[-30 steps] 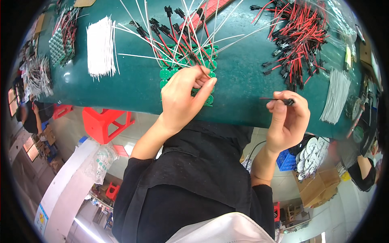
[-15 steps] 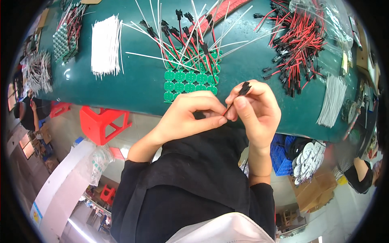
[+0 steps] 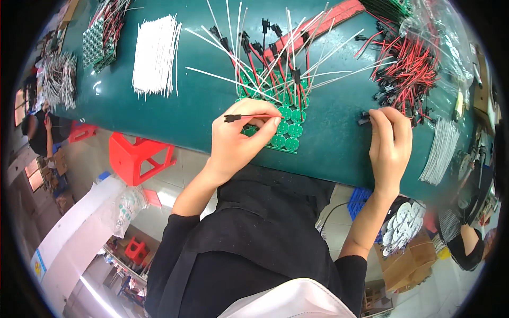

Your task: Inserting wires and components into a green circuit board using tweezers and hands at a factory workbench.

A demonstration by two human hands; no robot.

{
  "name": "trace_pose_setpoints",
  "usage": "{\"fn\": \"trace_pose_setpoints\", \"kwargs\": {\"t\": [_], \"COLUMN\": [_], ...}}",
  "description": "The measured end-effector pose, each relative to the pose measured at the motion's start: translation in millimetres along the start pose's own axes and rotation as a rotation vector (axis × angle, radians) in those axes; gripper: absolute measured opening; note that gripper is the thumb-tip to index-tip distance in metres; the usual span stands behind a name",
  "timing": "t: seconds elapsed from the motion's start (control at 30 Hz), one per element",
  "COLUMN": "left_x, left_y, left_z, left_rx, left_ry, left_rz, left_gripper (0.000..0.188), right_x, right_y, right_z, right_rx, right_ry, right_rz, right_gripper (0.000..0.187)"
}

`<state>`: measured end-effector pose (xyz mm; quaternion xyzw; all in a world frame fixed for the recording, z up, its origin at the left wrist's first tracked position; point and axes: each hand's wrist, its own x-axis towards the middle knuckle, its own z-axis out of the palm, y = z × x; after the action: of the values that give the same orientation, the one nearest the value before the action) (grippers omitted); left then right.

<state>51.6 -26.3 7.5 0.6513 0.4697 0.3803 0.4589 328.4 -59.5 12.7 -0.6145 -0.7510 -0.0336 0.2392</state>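
Note:
My left hand (image 3: 236, 135) pinches a red-and-black wire with a black connector (image 3: 249, 117) between thumb and forefinger; the plug end points left. It hovers over the near left part of a green circuit board panel (image 3: 291, 129) made of round boards. Standing up from the panel's far rows are several white cable ties (image 3: 233, 66) and connector wires (image 3: 275, 58). Over at the right, my right hand (image 3: 391, 140) has its fingers curled down and closed at a black connector (image 3: 363, 117), beside the pile of red-and-black connector wires (image 3: 408, 71). The fingers partly hide that connector's wire.
White cable ties (image 3: 156, 55) lie in a bundle at the left, grey ones (image 3: 441, 151) at the right. Farther left are more wired boards (image 3: 99, 42). A red strip (image 3: 323, 26) lies behind the panel. Red stools (image 3: 135, 159) stand below the table edge.
My hands have parted. The left carries the connector wire up over the panel, its plug now pointing left; the right has let go of it and moved right to the wire pile.

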Motion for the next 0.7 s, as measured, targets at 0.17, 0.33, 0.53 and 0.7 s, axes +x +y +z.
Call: {"fn": "trace_pose_setpoints", "kwargs": {"t": [0.17,0.33,0.53,0.7], "left_x": [2.9,1.6,-1.5,-0.4], "left_y": [1.2,-0.7,-2.4,-3.0], "left_z": [6.8,9.4,8.1,8.1], "left_rx": [0.055,0.087,0.108,0.112], "left_ry": [0.021,0.053,0.026,0.016], "left_rz": [0.012,0.068,0.064,0.086], "left_gripper": [0.015,0.015,0.014,0.013], "right_x": [3.3,1.7,-2.2,0.4], "right_y": [-5.5,-2.9,-1.0,-8.5], "right_z": [-4.6,-7.7,-1.9,-0.1], "right_rx": [0.092,-0.189,-0.091,0.077], "right_ry": [0.097,-0.148,-0.059,0.134], "right_rz": [0.007,0.007,0.033,0.071], "right_gripper": [0.032,0.034,0.033,0.029]}}
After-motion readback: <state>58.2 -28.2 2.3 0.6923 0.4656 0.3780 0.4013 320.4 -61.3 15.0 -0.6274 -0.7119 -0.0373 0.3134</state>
